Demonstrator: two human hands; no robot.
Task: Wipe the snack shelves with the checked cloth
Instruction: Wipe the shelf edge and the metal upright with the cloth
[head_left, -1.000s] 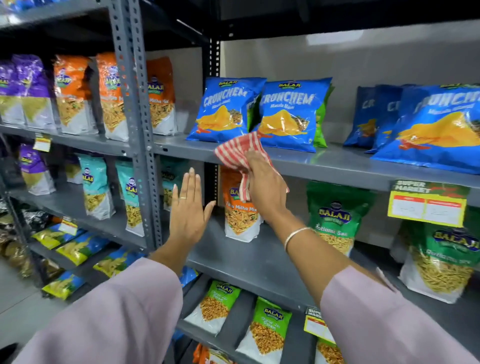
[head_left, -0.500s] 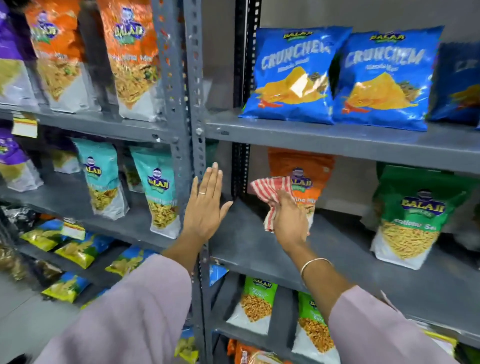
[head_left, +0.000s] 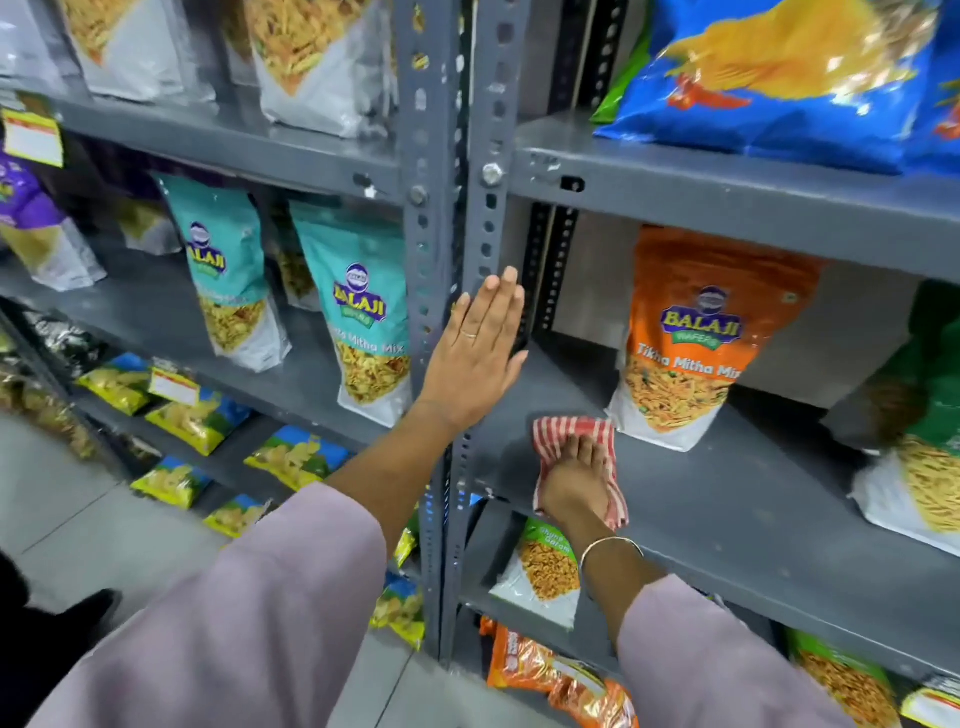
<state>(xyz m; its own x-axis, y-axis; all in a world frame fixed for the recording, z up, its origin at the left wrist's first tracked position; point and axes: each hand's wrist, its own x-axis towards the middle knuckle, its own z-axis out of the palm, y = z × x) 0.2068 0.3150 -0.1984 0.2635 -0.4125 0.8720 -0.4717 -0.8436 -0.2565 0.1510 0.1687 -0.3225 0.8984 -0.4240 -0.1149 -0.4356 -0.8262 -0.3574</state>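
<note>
**Cloth flat on mid shelf, R hand on top**

Checked cloth, red/white, lies spread on the grey mid shelf of the right-hand bay, near its left front corner. My right hand presses it down from above, palm flat, fingers stretched fwd over the fabric, not curled round it; cloth edges poke out ahead of the fingertips and along both sides of the hand. A thin bangle sits on that wrist, lilac sleeve below.

Just behind and to the right of the cloth stands an orange Balaji bag, upright, its bottom corner v. close to the cloth; can't tell if they touch. Further right, a green bag, partly cut off by the frame edge.

My left hand is open flat, fingers straight and together, palm laid against the perforated grey upright between the two bays; a ring shows on one finger. It holds nothing.

Left bay: two teal Balaji bags upright at about the same level. Shelf above the cloth carries a blue crisp bag. Below, more packs, small and blurred.
</note>
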